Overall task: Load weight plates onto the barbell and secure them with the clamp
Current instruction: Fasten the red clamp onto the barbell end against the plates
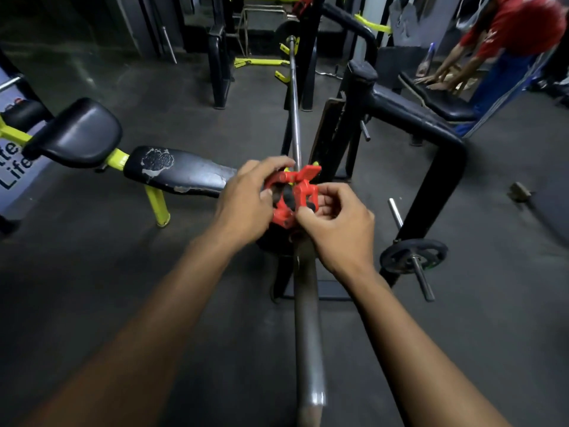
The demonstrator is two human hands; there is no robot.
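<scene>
Currently both hands are on the red clamp [292, 195], which sits around the barbell [308, 334] sleeve, up against a dark weight plate [274, 241] already on the bar. Most of the plate is hidden behind the hands, so only its lower edge shows.

Left hand [246, 204] — fingers curled over the clamp's left and top side, thumb at the near edge. Right hand [335, 223] — fingers curled, pinching the clamp's right side, thumb pressed on the lower front. Both hold it firmly; neither hand is spread.

Clamp lever [308, 173] stands up and angled off to the right, away from the collar body, so the latch reads as not closed. Black pads show inside the ring. Whether the ring is tight on the sleeve — cannot tell.

Bar runs from the bottom of the view straight away from the camera, thick sleeve near, thin shaft [294, 97] beyond the hands, reaching a black rack [311, 57] with yellow hooks.

Around it: a worn black bench [178, 172] on a yellow frame at left, a black padded seat [83, 134] further left. At right, a black steel frame [431, 140] with a small plate [412, 255] on a storage peg. Far right, another person in a red shirt [511, 26] leans with hands on a black pad [443, 103]. Dark rubber floor [92, 272] throughout.
</scene>
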